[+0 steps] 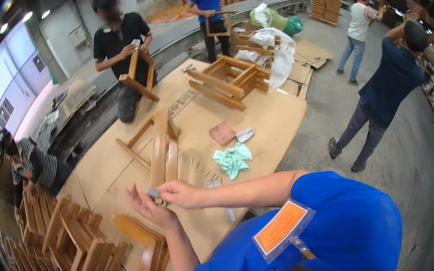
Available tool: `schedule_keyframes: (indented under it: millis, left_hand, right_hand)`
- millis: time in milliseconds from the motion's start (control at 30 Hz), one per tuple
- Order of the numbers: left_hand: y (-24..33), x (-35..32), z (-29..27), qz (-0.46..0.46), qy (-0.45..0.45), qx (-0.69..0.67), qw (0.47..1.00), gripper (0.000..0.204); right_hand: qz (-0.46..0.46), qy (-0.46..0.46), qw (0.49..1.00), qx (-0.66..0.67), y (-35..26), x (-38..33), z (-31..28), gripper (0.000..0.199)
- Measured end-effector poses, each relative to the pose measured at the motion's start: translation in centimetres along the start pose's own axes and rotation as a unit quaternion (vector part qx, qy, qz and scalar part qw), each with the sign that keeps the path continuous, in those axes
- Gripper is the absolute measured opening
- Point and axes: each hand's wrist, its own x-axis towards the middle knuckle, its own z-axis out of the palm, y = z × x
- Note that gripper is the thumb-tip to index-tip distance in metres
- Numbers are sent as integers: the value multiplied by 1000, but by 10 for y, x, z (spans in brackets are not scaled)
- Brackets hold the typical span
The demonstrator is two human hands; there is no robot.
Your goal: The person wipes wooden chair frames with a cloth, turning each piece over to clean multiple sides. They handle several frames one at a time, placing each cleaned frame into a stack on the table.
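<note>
Both hands pinching small grey piece, wooden frame just beyond, green cloth beside.

Small grey block: compact, dull grey, likely a sanding piece; exact shape too small to tell. Pinched between the fingertips of both hands, above the near edge of the desk. Wooden frame part: light-brown slatted piece, lying flat on the desk's brown board, long axis running away from the viewer, its near end just beyond the grey block
</note>
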Motion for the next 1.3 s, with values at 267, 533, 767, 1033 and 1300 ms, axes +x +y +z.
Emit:
schedule_keyframes:
  millis: [267,533,767,1033,1300]
  left_hand:
    - [-6,11,-11,-8,-16,9,1000,39]
    - [-5,19,-19,-40,0,25,999,34]
    - [1,21,-22,-14,14,46,999,26]
    - [-1,17,-18,-48,68,15,996,22]
    - [4,19,-11,-62,69,57,994,14]
  right_hand:
    - [107,17,993,-49,-1,0,11,32]
    - [-167,91,982,-19,-6,-14,19,30]
    - [-87,-14,995,45,-1,-12,12,36]
    - [-162,6,978,-134,36,0,14,65]
    - [-250,0,959,-134,52,27,-5,50]
